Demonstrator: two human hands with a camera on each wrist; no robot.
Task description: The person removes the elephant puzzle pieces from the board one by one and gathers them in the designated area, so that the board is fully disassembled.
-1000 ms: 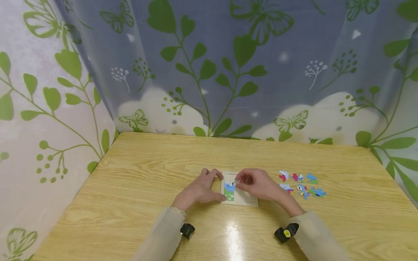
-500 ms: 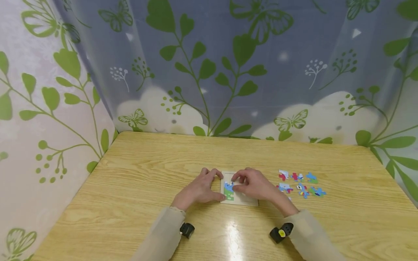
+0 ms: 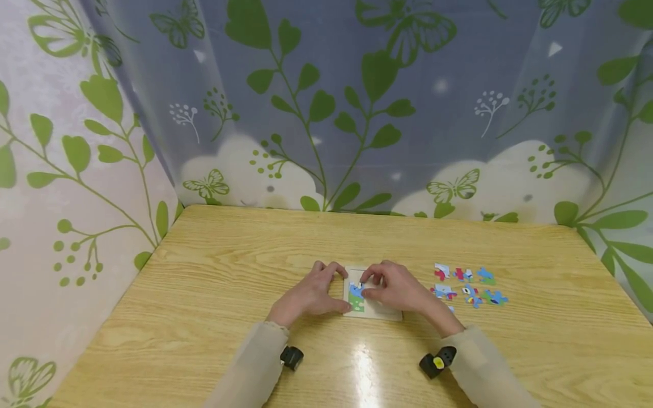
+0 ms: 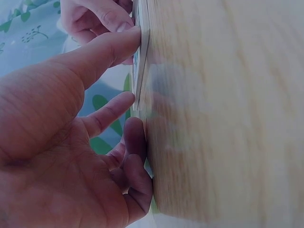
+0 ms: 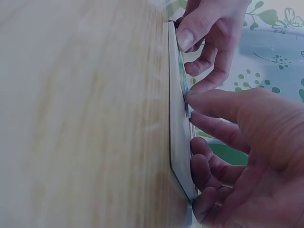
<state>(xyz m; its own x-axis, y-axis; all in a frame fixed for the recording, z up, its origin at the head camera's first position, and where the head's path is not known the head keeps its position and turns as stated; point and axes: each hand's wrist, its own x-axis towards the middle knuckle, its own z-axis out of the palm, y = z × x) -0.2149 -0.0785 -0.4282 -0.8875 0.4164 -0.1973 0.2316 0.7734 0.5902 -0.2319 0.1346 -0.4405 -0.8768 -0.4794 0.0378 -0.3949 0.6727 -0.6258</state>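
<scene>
A light wooden puzzle board (image 3: pixel 380 310) lies flat on the table in the head view, with joined blue and green pieces (image 3: pixel 356 305) along its left side. My left hand (image 3: pixel 313 292) holds the board's left edge, its thumb near the lower corner and index finger near the upper one. Over the middle of the board is my right hand (image 3: pixel 400 290). Its thumb and index finger pinch a puzzle piece (image 5: pixel 187 112), seen edge-on in the right wrist view, beside the joined pieces. Fingers hide most of that piece.
Several loose puzzle pieces (image 3: pixel 471 294) lie in two rough rows to the right of the board. Another piece (image 3: pixel 451 309) is partly hidden by the right forearm. The wooden table (image 3: pixel 229 255) meets patterned curtains (image 3: pixel 326 113) at its back.
My right hand has moved slightly left over the board, bringing the pinched piece up to the joined ones, then stays almost still. The left hand keeps its place on the edge.
</scene>
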